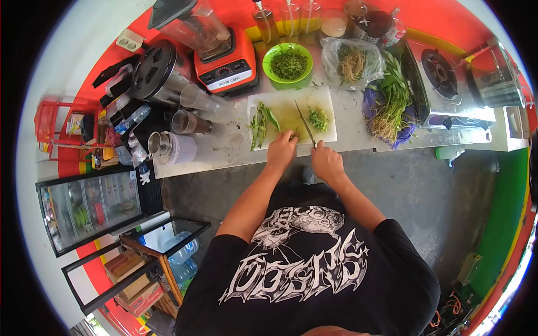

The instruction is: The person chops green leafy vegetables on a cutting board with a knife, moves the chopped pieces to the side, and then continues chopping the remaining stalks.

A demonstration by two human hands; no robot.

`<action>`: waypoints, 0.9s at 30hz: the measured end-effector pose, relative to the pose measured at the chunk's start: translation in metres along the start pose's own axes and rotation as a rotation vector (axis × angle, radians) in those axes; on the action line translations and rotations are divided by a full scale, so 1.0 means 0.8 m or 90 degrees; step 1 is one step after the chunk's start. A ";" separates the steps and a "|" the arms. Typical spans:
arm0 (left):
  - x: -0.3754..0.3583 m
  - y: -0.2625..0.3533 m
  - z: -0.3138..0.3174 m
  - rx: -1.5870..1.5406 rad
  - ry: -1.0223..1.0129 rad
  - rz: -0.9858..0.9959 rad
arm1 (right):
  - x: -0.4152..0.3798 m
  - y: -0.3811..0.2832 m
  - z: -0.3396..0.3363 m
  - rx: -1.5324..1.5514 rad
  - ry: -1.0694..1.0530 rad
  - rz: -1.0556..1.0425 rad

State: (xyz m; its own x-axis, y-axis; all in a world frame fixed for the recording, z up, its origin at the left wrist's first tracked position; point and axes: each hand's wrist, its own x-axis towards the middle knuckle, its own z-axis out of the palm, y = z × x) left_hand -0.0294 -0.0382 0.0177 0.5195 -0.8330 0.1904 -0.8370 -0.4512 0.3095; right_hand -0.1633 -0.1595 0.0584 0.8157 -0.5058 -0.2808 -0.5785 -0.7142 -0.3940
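Observation:
A white cutting board (291, 101) lies at the counter's front edge. My right hand (327, 160) is closed round the handle of a knife (305, 120), whose blade points away from me across the board. My left hand (282, 148) is at the board's front edge, left of the knife, its fingers drawn together; what they hold, if anything, is too small to tell. Leafy green stems (259, 126) lie on the board's left side, and a small pile of chopped greens (319, 119) is on its right. Behind the board stands a green bowl (304, 79) of chopped greens.
On the counter (235, 148), a red blender (227, 73), cups and a metal pitcher stand left. A plastic bag (367, 59) with roots and a bunch of rooted greens (392, 101) lie right, beside a gas stove (455, 106). Bottles line the back.

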 end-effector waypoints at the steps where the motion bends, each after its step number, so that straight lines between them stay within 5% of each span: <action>1: -0.001 0.000 0.001 0.006 -0.007 0.004 | -0.003 -0.002 0.001 -0.025 -0.005 0.000; 27: 0.003 0.009 -0.013 0.020 -0.058 0.008 | 0.017 -0.028 -0.013 -0.085 -0.054 -0.013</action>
State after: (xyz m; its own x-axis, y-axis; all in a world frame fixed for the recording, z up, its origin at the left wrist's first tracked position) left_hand -0.0328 -0.0399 0.0301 0.4928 -0.8635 0.1076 -0.8487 -0.4497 0.2783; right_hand -0.1394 -0.1556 0.0726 0.8210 -0.4513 -0.3496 -0.5515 -0.7852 -0.2817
